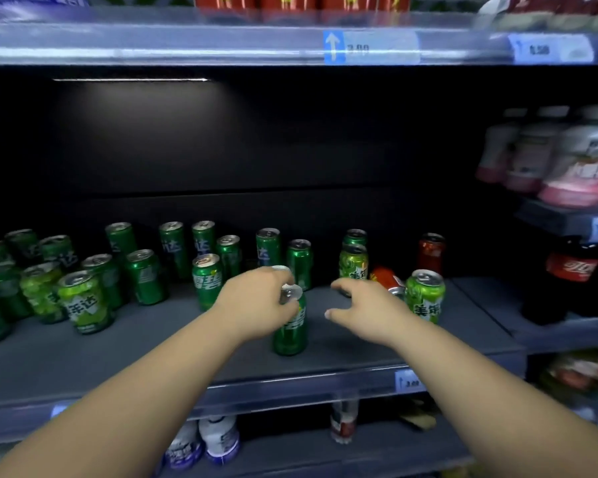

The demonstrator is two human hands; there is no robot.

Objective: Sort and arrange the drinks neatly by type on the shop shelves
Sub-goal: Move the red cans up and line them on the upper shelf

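My left hand (pixel 259 301) grips the top of a green can (pixel 290 331) standing near the middle of the dark shelf (pixel 118 353). My right hand (pixel 363 310) hovers just right of it with fingers spread and curved, holding nothing. Beyond that hand a red can (pixel 385 278) lies on its side beside a light green can (pixel 424 296). Another red can (pixel 430 253) stands upright further back. Several green cans (pixel 206 281) stand scattered over the left and middle of the shelf, with a light green can (pixel 85 301) at the left front.
Dark cola bottles (pixel 567 281) stand on the neighbouring shelf at right, pink-labelled bottles (pixel 573 160) above them. Red packs (pixel 290 3) sit on the upper shelf. White bottles (pixel 218 439) stand on the shelf below. Price-tag rails (pixel 370 48) run along the shelf edges.
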